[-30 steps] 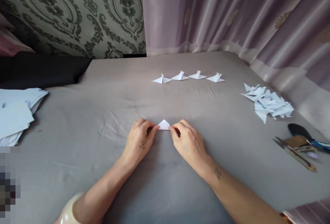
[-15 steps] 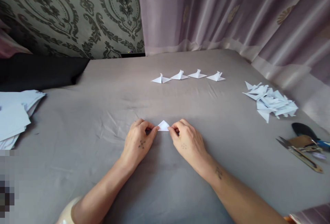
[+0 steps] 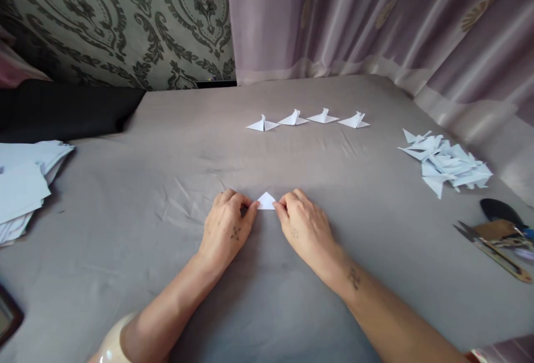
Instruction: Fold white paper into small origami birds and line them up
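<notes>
A small white piece of folded paper [image 3: 266,202], triangular in outline, lies on the grey cloth surface [image 3: 233,307] between my hands. My left hand [image 3: 228,224] pinches its left corner between thumb and fingers. At the right corner, my right hand [image 3: 303,226] grips the paper the same way. The fingertips beneath the corners are partly hidden. Beyond the hands, several folded paper birds [image 3: 263,124] stand in a row.
To the right lies a heap of white folded paper pieces [image 3: 453,165]. Nearer sit small scissors [image 3: 496,254] and a dark rounded tool [image 3: 503,211]. A stack of paper sheets [image 3: 20,190] and black cloth [image 3: 67,109] are at left. Curtains [image 3: 350,18] hang behind.
My hands keep hold of the paper's two corners and have barely moved. The whole view has shifted slightly, and the dark-edged object at lower left is now clearer.
</notes>
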A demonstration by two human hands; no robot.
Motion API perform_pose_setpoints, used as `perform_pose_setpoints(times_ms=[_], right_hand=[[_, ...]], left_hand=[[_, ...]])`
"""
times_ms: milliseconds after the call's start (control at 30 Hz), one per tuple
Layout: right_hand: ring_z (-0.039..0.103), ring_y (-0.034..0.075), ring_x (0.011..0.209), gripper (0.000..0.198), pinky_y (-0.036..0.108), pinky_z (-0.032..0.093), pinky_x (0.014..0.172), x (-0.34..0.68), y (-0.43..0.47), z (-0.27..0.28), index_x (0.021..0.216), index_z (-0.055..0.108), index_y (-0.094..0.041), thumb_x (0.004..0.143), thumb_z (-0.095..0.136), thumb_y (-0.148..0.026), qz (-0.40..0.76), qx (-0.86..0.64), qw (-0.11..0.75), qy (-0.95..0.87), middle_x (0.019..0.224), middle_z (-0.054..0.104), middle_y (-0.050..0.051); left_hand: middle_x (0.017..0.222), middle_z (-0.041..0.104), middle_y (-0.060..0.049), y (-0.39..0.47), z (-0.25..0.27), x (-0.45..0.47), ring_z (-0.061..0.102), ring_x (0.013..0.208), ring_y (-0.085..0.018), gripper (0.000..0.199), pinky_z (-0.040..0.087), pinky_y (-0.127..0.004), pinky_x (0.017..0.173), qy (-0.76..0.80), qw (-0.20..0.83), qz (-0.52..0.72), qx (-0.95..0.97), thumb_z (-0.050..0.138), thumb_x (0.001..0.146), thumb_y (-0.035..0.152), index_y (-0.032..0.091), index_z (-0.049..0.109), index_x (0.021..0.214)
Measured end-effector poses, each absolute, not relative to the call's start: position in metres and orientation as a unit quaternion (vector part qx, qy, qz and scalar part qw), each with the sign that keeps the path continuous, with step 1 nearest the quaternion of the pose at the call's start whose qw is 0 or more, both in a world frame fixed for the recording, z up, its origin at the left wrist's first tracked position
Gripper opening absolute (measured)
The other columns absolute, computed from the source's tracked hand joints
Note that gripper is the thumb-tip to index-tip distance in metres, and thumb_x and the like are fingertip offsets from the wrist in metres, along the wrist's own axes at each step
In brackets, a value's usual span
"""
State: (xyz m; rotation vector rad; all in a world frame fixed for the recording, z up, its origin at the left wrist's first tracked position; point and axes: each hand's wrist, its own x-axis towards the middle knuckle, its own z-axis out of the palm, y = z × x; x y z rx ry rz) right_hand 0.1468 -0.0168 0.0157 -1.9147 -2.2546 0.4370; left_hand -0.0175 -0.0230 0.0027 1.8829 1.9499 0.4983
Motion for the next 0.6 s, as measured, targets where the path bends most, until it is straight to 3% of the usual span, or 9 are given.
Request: perform_pose_setpoints(times_ms=[100, 200, 300, 467, 600], right_hand=[[0.063, 0.018, 0.074, 0.019, 0.029, 0.031, 0.055, 0.148, -0.016, 0.018, 0.086, 0.058, -0.019, 0.096, 0.048, -0.033, 0.134, -0.643, 0.056, -0.752, 0.090, 0.064, 0.005], [0.063, 0.018, 0.073, 0.021, 0.029, 0.029, 0.054, 0.151, -0.014, 0.019, 0.085, 0.056, -0.020, 0.095, 0.050, -0.038, 0.133, -0.646, 0.049, -0.750, 0.089, 0.063, 0.004], [0.061, 0.017, 0.070, 0.019, 0.029, 0.030, 0.054, 0.159, -0.010, 0.017, 0.084, 0.056, -0.021, 0.093, 0.052, -0.037, 0.152, -0.644, 0.062, -0.747, 0.089, 0.063, 0.003], [0.057, 0.012, 0.065, 0.014, 0.024, 0.038, 0.056, 0.185, -0.003, 0.012, 0.079, 0.058, -0.022, 0.086, 0.057, -0.034, 0.310, -0.613, 0.156, -0.710, 0.079, 0.063, -0.001], [0.059, 0.011, 0.064, 0.016, 0.022, 0.044, 0.057, 0.185, 0.000, 0.010, 0.089, 0.060, -0.021, 0.085, 0.052, -0.033, 0.436, -0.586, 0.263, -0.630, 0.078, 0.065, -0.001]], left_hand=[[0.085, 0.058, -0.005, -0.023, 0.000, -0.019, 0.053, 0.085, -0.022, 0.023, 0.047, -0.032, 0.071, 0.682, 0.175, 0.180, 0.687, 0.051, 0.091, 0.039, 0.020, 0.060, 0.081], [0.094, 0.058, -0.006, -0.023, -0.004, -0.019, 0.050, 0.087, -0.021, 0.018, 0.046, -0.033, 0.079, 0.628, 0.141, 0.196, 0.740, 0.045, 0.095, 0.028, 0.019, 0.059, 0.094], [0.103, 0.059, -0.005, -0.021, -0.007, -0.018, 0.049, 0.089, -0.020, 0.028, 0.045, -0.032, 0.082, 0.553, 0.135, 0.195, 0.799, 0.035, 0.097, 0.017, 0.022, 0.059, 0.109], [0.104, 0.060, -0.005, -0.020, -0.006, -0.018, 0.052, 0.091, -0.020, 0.033, 0.047, -0.030, 0.078, 0.547, 0.150, 0.188, 0.801, 0.033, 0.096, 0.015, 0.024, 0.063, 0.107], [0.104, 0.062, -0.005, -0.019, -0.008, -0.019, 0.054, 0.093, -0.020, 0.034, 0.047, -0.031, 0.080, 0.542, 0.161, 0.203, 0.799, 0.034, 0.095, 0.015, 0.023, 0.065, 0.104]])
